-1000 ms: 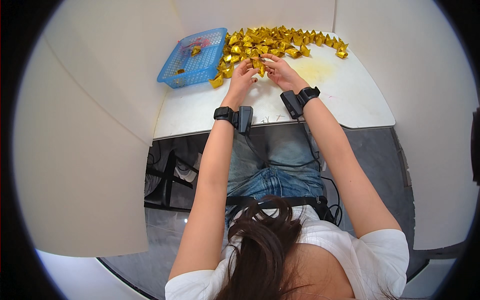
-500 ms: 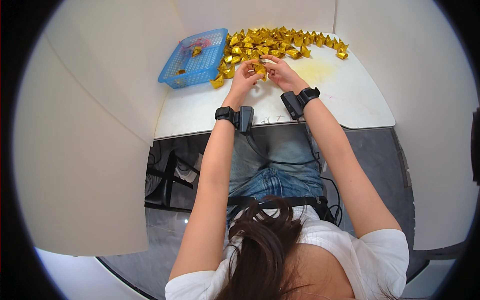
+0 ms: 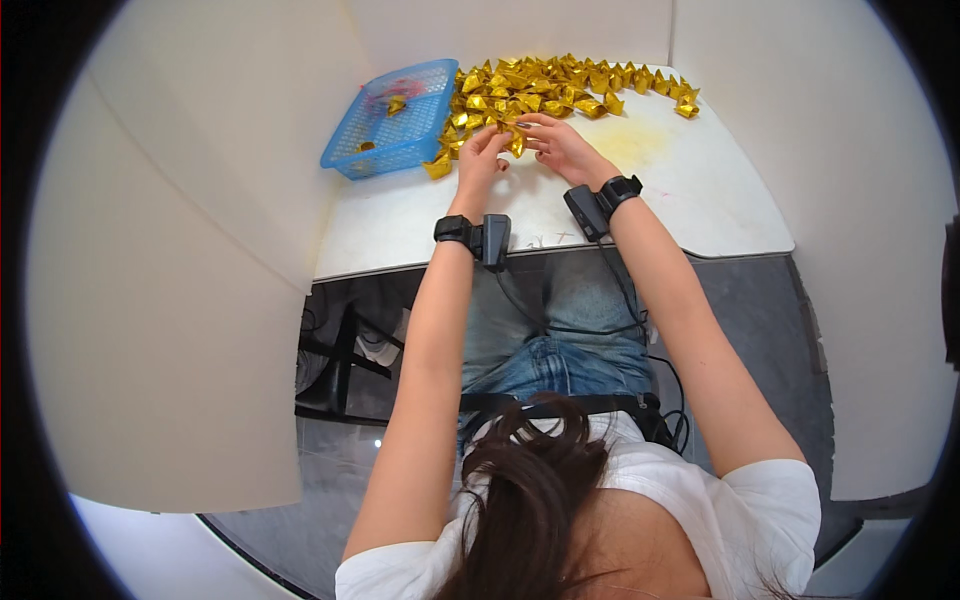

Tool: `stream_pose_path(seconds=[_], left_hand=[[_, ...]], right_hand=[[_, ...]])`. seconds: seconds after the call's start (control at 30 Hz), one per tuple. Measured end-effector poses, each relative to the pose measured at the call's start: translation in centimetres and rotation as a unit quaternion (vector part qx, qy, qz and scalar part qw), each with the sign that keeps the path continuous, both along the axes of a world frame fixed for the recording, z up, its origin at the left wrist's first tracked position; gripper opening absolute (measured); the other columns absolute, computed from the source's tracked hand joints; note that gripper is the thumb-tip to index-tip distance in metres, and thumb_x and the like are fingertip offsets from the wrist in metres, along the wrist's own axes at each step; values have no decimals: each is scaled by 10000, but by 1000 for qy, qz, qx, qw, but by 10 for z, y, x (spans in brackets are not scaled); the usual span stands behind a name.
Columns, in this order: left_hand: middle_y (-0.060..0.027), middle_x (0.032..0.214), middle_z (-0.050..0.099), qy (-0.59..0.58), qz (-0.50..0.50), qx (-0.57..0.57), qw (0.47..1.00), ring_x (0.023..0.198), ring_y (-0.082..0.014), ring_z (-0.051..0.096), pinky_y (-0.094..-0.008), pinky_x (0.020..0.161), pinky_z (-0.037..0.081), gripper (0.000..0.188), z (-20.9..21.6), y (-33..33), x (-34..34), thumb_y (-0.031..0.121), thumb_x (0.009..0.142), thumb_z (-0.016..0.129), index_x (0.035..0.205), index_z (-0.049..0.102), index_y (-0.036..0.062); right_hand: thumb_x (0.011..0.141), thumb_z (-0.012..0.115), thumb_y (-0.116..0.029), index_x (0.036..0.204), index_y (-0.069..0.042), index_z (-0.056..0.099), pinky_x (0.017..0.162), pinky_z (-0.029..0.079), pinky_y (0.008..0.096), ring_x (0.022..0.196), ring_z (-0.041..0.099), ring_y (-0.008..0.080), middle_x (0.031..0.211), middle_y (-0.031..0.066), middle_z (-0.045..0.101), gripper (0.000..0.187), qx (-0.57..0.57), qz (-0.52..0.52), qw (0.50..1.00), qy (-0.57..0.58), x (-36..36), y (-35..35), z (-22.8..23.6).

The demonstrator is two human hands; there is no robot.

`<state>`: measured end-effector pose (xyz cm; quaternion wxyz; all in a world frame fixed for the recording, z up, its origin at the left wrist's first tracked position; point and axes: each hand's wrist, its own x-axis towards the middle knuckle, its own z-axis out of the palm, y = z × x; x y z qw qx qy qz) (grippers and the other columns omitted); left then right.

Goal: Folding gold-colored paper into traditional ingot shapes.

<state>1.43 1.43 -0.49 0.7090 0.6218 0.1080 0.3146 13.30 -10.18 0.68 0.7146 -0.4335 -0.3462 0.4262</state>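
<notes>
Between my two hands, just above the white table point(image 3: 570, 205), is a gold foil paper ingot point(image 3: 517, 143), folded to pointed ends. My left hand point(image 3: 482, 160) is closed on its left side with thumb and fingers. My right hand point(image 3: 567, 153) reaches to it from the right, its fingertips bent round the far edge, and partly hides it. Behind my hands lies a broad pile of similar gold foil ingots point(image 3: 540, 80), several rows deep.
Left of the pile stands a blue plastic basket point(image 3: 400, 158) holding a few gold pieces and something reddish. Pale partition walls point(image 3: 200, 250) rise on both sides. Black devices point(image 3: 495, 242) are strapped to my wrists, with cables hanging past the table's near edge.
The gold ingot has been turned between my fingers and sits slightly further left. My left fingers have shifted their hold. The pile and basket look unchanged, apart from a slight shift of the whole view.
</notes>
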Motion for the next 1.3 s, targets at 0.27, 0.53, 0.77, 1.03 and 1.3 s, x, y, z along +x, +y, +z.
stream_pose_path(seconds=[0.27, 0.53, 0.77, 1.03, 1.3], left_hand=[[16, 739, 579, 21, 28, -57, 998, 537, -58, 499, -197, 452, 385, 170, -5, -1, 4, 217, 860, 595, 942, 632, 73], [-7, 563, 525, 65, 44, 0, 997, 430, -69, 465, -190, 400, 345, 345, 1, -1, 2, 381, 859, 606, 842, 626, 37], [-2, 519, 499, 106, 39, 31, 993, 402, -81, 459, -198, 387, 345, 413, -4, 7, 3, 440, 875, 561, 802, 608, 36], [-65, 805, 596, 92, 29, 1, 995, 529, -92, 511, -206, 436, 397, 546, -4, 8, 1, 494, 933, 380, 996, 586, -6], [-59, 886, 621, 76, 2, 9, 997, 554, -88, 507, -185, 468, 409, 537, -5, 10, 0, 472, 956, 319, 1083, 591, 27]], right_hand=[[875, 574, -178, 1175, -169, 532, 592, 419, 172, 783, 556, 41, 938, -49, 553, 303, -62, -36, 994, -81, -2, -9, 2], [748, 710, -236, 1230, -193, 527, 592, 447, 233, 826, 566, 124, 1168, 62, 519, 517, -43, -44, 959, -278, -4, -4, -4], [757, 714, -262, 1301, -101, 468, 665, 476, 258, 914, 591, 175, 1259, 104, 489, 618, -72, -37, 954, -288, -1, 3, -7], [780, 696, -252, 1294, -2, 443, 658, 467, 212, 838, 577, 93, 1189, 69, 539, 625, -74, -82, 951, -290, 0, 3, -6], [849, 581, -180, 1322, -95, 243, 732, 507, 305, 861, 603, 195, 1058, 131, 539, 588, 132, -363, 922, 7, 33, -4, -10]])
